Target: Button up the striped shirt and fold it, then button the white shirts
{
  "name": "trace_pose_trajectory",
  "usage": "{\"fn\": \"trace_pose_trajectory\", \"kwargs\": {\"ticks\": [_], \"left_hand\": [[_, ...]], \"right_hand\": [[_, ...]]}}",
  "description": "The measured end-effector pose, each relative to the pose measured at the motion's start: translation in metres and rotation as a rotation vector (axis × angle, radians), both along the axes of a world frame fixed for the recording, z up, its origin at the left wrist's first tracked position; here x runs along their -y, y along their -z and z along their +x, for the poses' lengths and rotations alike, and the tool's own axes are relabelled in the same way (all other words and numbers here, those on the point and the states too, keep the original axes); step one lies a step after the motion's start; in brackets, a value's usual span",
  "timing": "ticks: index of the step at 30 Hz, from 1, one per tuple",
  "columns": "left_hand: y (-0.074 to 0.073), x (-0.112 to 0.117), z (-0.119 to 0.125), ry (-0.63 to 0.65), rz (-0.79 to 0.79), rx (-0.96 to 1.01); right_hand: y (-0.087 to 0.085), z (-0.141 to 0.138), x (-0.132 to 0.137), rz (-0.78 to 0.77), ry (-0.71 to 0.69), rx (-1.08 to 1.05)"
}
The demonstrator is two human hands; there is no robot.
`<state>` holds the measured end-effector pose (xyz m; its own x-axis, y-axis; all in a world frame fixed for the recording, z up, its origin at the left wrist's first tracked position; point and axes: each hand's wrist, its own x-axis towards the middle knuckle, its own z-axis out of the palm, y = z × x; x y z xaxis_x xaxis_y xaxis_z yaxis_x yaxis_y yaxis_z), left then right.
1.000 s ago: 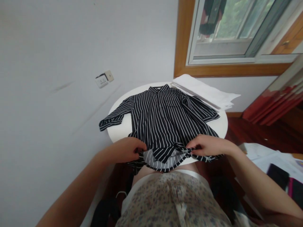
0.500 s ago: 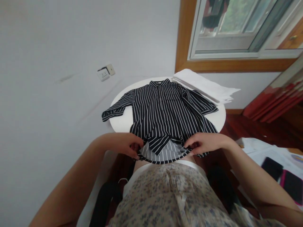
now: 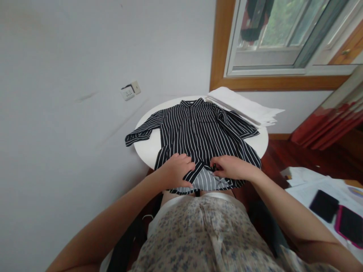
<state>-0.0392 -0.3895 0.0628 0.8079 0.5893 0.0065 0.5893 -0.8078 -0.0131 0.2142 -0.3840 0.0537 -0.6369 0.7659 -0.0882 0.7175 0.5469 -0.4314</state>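
A black shirt with white stripes (image 3: 195,132) lies spread on a round white table (image 3: 150,149), its collar toward the wall. Its hem hangs over the near edge, and part of the pale inner side shows there. My left hand (image 3: 176,172) rests on the lower front of the shirt, fingers apart and the thumb near the hem. On the other side of the front opening, my right hand (image 3: 234,167) has its fingers bent together at the shirt's edge, pinching the cloth.
A stack of white sheets (image 3: 244,105) lies at the table's back right, over part of a sleeve. Papers (image 3: 300,181) and two dark phones, one being a pink-edged phone (image 3: 350,226), lie at the right. A socket (image 3: 127,93) is on the wall; a red curtain (image 3: 323,124) hangs right.
My left hand has let go of the hem corner and moved right and up onto the shirt front. My right hand has shifted slightly left and up. The hem has dropped lower.
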Motion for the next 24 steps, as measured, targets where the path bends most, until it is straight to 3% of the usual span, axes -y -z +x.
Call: {"fn": "trace_pose_trajectory", "kwargs": {"ticks": [2, 5, 7, 9, 10, 12, 13, 15, 17, 19, 24], "left_hand": [[0.000, 0.004, 0.003, -0.009, -0.022, -0.027], [-0.008, 0.001, 0.005, 0.072, -0.202, 0.060], [-0.014, -0.009, 0.005, 0.141, -0.368, 0.167], [-0.017, -0.029, 0.003, 0.137, -0.447, 0.270], [-0.014, -0.042, 0.001, 0.088, -0.421, 0.320], [-0.003, -0.070, -0.002, -0.086, -0.242, 0.394], [0.005, -0.084, -0.003, -0.198, -0.133, 0.407], [0.025, -0.109, -0.005, -0.410, 0.016, 0.354], [0.043, -0.129, -0.005, -0.603, -0.003, 0.246], [0.055, -0.144, -0.005, -0.695, -0.064, 0.171], [0.064, -0.177, -0.011, -0.694, -0.083, 0.160]], "right_hand": [[-0.002, 0.000, 0.000, -0.033, -0.064, -0.091], [-0.011, 0.002, -0.005, -0.166, -0.163, -0.280], [-0.016, 0.004, -0.016, -0.334, -0.265, -0.327], [-0.016, 0.006, -0.036, -0.408, -0.306, -0.319], [-0.014, 0.006, -0.049, -0.358, -0.260, -0.313], [-0.004, 0.004, -0.078, -0.071, -0.047, -0.277], [0.002, 0.002, -0.092, 0.078, 0.067, -0.203], [0.018, -0.002, -0.116, 0.204, 0.235, 0.039], [0.032, -0.006, -0.132, 0.174, 0.335, 0.184], [0.043, -0.008, -0.143, 0.137, 0.372, 0.231], [0.054, -0.005, -0.168, 0.168, 0.376, 0.198]]}}
